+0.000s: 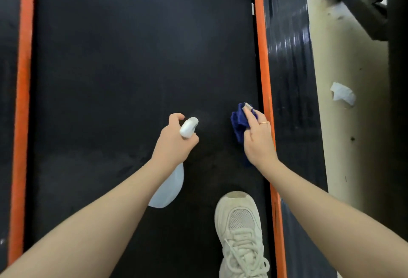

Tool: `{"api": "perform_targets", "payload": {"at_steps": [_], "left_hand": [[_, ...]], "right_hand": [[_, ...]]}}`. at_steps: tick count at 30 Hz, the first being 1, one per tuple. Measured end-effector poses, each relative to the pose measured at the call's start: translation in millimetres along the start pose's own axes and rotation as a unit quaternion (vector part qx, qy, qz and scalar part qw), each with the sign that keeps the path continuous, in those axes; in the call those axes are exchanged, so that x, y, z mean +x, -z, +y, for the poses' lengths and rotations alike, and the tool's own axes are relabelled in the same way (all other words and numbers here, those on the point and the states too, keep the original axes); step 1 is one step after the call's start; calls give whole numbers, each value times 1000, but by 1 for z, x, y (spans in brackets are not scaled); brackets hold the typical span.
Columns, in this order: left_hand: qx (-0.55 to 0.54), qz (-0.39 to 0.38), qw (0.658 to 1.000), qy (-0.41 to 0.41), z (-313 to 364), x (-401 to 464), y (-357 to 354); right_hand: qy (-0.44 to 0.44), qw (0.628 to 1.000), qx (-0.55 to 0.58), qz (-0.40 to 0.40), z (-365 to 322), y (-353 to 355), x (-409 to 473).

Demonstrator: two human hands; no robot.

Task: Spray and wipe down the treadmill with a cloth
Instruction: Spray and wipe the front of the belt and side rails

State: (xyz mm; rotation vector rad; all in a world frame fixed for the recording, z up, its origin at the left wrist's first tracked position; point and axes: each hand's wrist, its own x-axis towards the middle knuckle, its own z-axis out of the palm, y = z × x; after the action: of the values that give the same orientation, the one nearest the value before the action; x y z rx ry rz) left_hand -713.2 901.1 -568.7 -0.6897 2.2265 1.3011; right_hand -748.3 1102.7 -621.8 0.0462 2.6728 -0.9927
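Note:
The treadmill's black belt (pixel 132 56) fills the view, edged by two orange strips. My left hand (pixel 173 143) grips a white spray bottle (pixel 167 189) by its neck, the nozzle pointing forward over the belt, and a faint mist hangs in front of it. My right hand (pixel 258 138) holds a bunched dark blue cloth (pixel 238 123) just above or on the belt, close to the right orange strip (pixel 262 67).
My pale sneaker (pixel 240 229) stands on the belt at the bottom, right of centre. The left orange strip (pixel 22 78) borders the belt. Right of the black side rail (pixel 291 56) is a beige floor with a crumpled white tissue (pixel 342 94) and a dark machine base (pixel 364 5).

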Motion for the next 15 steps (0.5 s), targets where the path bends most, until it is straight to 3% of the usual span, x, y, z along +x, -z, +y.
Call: {"api": "perform_targets", "payload": {"at_steps": [3,5,7,8,11,12,15], "left_hand": [[-40,24,999,-2,1,2,14],[-59,38,998,-5,3,2,22],[-65,47,997,-18,6,3,26],[-65,51,996,-25,7,5,27],[-71,52,996,-33,8,11,26],[-73,52,996,-29,7,12,25],[-70,51,996,-28,7,12,21]], "right_hand": [[128,982,-139,-26,-2,-32,-7],[244,939,-233,-71,0,-43,-3],[340,894,-287,-64,3,-35,23],[340,890,-300,-36,5,-29,42],[145,950,-274,37,-4,-14,81],[125,958,-253,42,-7,-17,77],[211,948,-236,20,9,-33,19]]}}
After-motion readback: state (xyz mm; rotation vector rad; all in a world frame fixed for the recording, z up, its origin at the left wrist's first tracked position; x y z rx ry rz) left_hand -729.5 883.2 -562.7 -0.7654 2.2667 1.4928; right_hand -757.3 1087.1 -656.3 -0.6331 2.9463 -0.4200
